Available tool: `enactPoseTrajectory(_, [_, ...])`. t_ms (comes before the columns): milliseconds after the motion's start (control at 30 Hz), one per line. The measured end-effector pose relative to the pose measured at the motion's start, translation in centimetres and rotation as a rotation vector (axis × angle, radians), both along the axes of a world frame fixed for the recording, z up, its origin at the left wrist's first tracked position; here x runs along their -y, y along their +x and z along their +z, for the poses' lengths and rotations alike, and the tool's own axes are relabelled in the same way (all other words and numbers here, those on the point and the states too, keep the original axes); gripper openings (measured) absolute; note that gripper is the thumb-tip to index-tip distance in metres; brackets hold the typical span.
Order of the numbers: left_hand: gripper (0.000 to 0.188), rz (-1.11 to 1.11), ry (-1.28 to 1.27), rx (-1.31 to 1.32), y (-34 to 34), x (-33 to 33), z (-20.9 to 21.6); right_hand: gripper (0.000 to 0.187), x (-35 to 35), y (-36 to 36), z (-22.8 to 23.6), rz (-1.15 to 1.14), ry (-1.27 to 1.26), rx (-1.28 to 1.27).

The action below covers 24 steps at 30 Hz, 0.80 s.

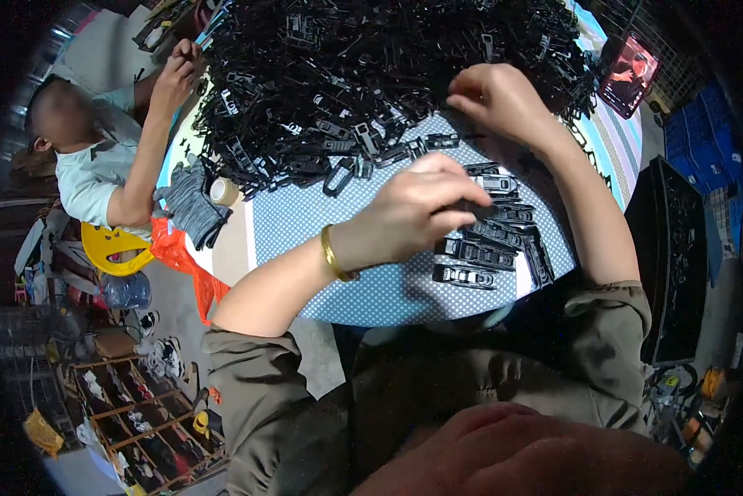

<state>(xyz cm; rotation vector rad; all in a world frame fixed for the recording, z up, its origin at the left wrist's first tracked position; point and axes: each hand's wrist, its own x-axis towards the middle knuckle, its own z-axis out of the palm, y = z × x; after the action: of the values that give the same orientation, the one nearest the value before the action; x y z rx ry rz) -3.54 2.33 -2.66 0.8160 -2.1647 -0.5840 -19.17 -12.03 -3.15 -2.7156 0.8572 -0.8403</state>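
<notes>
A large heap of small black plastic parts covers the far side of the table. At its near right edge is my right hand, thumb and forefinger curled close together; whatever lies between them blends into the dark parts. My left hand, with a gold bracelet at the wrist, hovers over the table with bent fingers. Its thumb and forefinger point right, and I cannot make out what they hold. Just right of and below it lie rows of long black clip-like parts, set side by side near the table edge.
The dotted tablecloth shows at the near side. At left are a tape roll, a grey cloth, a red plastic bag and a person seated by the heap. A lit screen stands far right.
</notes>
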Motion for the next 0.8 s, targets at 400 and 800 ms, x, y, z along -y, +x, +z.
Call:
enactPoseTrajectory(400, [0.019, 0.47, 0.241, -0.133, 2.8, 3.2, 2.0, 0.013, -0.5, 0.5, -1.0, -0.16, -0.157, -0.221])
enactPoseTrajectory(800, [0.044, 0.936, -0.238, 0.788, 4.9, 13.7, 2.2, 0.01, -1.4, 0.1, -0.3, -0.124, -0.126, -0.245])
